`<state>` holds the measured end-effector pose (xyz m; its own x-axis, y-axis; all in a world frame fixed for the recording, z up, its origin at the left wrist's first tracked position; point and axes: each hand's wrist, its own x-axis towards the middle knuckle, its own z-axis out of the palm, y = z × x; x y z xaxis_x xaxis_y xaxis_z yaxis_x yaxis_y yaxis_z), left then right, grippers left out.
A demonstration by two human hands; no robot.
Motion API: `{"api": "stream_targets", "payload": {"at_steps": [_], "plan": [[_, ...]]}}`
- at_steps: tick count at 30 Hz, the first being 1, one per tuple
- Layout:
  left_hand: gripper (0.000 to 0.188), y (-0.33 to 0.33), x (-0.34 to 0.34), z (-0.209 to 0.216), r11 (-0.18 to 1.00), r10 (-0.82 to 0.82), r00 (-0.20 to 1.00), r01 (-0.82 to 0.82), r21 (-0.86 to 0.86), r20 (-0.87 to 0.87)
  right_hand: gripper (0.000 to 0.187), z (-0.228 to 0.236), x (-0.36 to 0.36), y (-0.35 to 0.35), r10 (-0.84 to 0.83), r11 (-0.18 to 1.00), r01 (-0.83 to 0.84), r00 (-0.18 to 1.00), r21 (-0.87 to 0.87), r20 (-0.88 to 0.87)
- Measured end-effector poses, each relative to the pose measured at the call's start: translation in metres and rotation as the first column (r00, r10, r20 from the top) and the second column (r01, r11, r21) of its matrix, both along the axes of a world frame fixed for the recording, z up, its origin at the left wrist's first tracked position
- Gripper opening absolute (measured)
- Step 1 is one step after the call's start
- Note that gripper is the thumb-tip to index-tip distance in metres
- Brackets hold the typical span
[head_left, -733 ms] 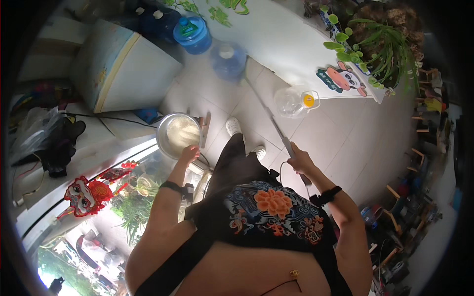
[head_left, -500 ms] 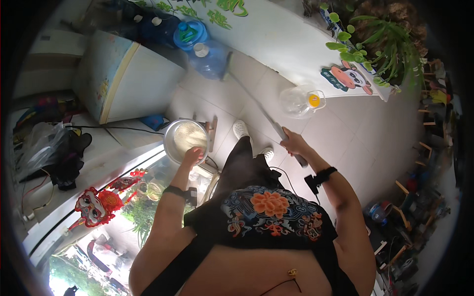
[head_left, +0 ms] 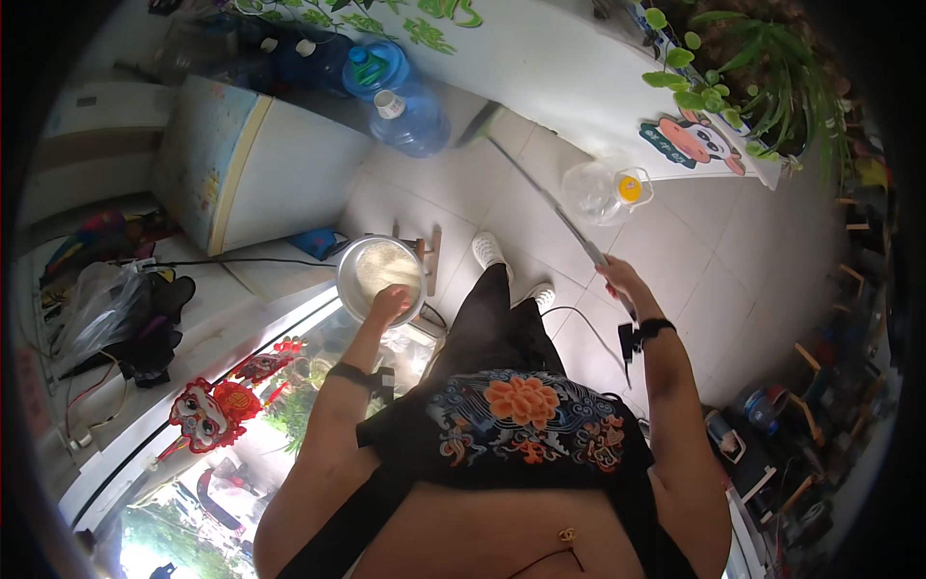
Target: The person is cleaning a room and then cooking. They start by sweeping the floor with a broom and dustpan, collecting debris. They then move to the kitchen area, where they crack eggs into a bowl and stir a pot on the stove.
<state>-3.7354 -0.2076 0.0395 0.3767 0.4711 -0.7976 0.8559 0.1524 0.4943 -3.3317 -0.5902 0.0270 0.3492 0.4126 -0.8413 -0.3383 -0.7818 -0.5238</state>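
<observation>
My right hand (head_left: 624, 280) had its fingers closed round the near part of a long, thin grey pole (head_left: 545, 193), which slanted away to the far left. At its far end a dark, greenish-edged broom-like head (head_left: 479, 124) was at the tiled grey floor (head_left: 666, 236), between a translucent blue water jug (head_left: 415, 125) with a white cap and the long white partition (head_left: 569, 82).

My left hand (head_left: 390, 303) reached over the near edge of a round, silvery metal pot (head_left: 344, 280), its fingers bent; whether they pinched the rim or only rested there, I could not tell. The pot sat left of my legs, with pale, fine grain (head_left: 386, 265) inside and brown wooden bars (head_left: 434, 261) just beyond its right side.

Right of the pole, near its middle, stood a clear plastic bottle (head_left: 590, 193) with a yellow cap and a handle. My white shoes (head_left: 488, 251) were between the pot and the pole. On the far left was a boxy white cabinet (head_left: 299, 169) with a yellowish edge strip; nearer, a crumpled black bundle (head_left: 149, 333) lay on the white surface (head_left: 227, 294). A red lion-faced ornament (head_left: 207, 415) hung at the near left, and a pink-snouted cow cutout (head_left: 696, 142) was on the partition at the far right.
</observation>
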Motion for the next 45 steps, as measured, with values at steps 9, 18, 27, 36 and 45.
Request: {"api": "stream_targets", "payload": {"at_steps": [9, 18, 27, 36, 45], "plan": [[0.035, 0.008, 0.026, 0.013, 0.999, -0.052, 0.997, 0.053, 0.003, -0.049, 0.046, -0.018, -0.132, -0.096, -0.342, 0.938, 0.327, 0.928, -0.114, -0.149], [0.033, 0.014, 0.063, 0.024, 0.970, -0.235, 0.969, 0.239, 0.051, -0.075, 0.044, 0.011, -0.187, -0.122, -0.395, 0.915, 0.400, 0.865, -0.051, -0.309], [0.031, 0.029, 0.097, 0.015, 0.971, -0.234, 0.972, 0.235, 0.041, -0.040, 0.036, -0.071, -0.285, -0.189, -0.448, 0.859, 0.494, 0.852, 0.135, -0.271], [0.035, 0.056, 0.115, -0.025, 0.914, -0.397, 0.904, 0.404, 0.017, -0.161, 0.048, 0.027, -0.295, -0.282, -0.099, 0.956, 0.170, 0.954, -0.239, 0.282], [0.031, 0.068, 0.178, -0.037, 0.900, -0.433, 0.900, 0.435, 0.018, -0.049, 0.047, 0.087, -0.175, -0.222, 0.085, 0.862, 0.119, 0.924, -0.494, 0.372]]}}
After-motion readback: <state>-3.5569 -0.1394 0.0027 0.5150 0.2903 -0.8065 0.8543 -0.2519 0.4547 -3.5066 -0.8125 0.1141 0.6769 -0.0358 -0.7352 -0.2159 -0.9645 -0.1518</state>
